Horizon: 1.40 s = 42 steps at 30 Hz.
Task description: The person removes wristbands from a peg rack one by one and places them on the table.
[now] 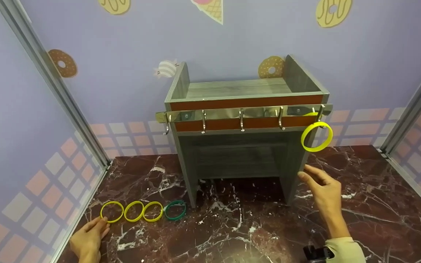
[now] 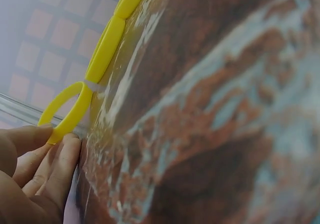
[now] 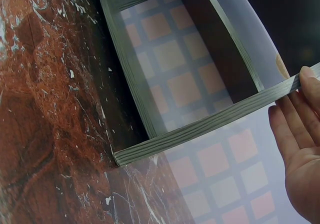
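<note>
My left hand (image 1: 88, 239) is low on the left and pinches the near edge of the leftmost yellow wristband (image 1: 112, 202) between thumb and fingers. In the left wrist view this band (image 2: 75, 115) looks tilted against its neighbours. To its right, two more yellow wristbands (image 1: 133, 221) and a green wristband (image 1: 175, 219) lie in a row. One yellow wristband (image 1: 316, 149) hangs from the rightmost hook of a grey wooden stand (image 1: 232, 87). Below it, my right hand (image 1: 325, 193) grips the stand's right side panel (image 3: 200, 126), thumb on one side and fingers on the other.
A metal hook rail (image 1: 223, 114) with several hooks runs across the stand's front. The stand rests on a dark red marbled tabletop (image 1: 225, 233). Patterned lilac walls (image 1: 122, 73) enclose the back and both sides, with metal posts (image 1: 55, 84) at the corners.
</note>
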Each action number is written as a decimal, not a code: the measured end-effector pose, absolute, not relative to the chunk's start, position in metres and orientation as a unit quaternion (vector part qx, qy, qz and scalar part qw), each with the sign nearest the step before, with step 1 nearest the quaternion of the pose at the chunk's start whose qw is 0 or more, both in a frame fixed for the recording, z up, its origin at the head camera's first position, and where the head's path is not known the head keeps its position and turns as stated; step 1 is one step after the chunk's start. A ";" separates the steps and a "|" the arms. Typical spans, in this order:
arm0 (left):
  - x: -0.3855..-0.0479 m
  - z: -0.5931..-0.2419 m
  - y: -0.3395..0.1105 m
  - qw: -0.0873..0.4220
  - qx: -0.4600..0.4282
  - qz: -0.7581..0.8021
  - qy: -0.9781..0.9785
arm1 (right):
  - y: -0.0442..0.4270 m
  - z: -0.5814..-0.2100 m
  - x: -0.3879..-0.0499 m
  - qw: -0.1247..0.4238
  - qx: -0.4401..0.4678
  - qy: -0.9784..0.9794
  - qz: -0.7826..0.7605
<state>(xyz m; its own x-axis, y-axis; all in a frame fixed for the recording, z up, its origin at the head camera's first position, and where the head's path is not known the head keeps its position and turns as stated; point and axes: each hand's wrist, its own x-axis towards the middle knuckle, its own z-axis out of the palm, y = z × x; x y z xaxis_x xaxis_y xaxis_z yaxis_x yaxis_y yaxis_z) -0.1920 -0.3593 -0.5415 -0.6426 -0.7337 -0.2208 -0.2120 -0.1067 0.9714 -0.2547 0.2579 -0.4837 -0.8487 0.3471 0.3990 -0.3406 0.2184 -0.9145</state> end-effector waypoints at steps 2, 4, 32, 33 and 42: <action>-0.191 -0.541 -0.361 0.194 0.379 -0.645 -0.635 | 0.257 -0.484 -0.255 0.273 -0.001 -0.731 0.625; -0.191 -0.540 -0.363 0.188 0.382 -0.642 -0.638 | 0.256 -0.484 -0.256 0.273 0.000 -0.730 0.627; -0.189 -0.533 -0.353 0.203 0.363 -0.560 -0.716 | 0.259 -0.482 -0.254 0.270 -0.007 -0.736 0.621; -0.189 -0.530 -0.351 0.208 0.358 -0.547 -0.728 | 0.259 -0.481 -0.254 0.270 -0.008 -0.736 0.620; -0.194 -0.495 -0.312 0.261 0.309 -0.435 -0.804 | 0.259 -0.483 -0.255 0.269 -0.010 -0.735 0.623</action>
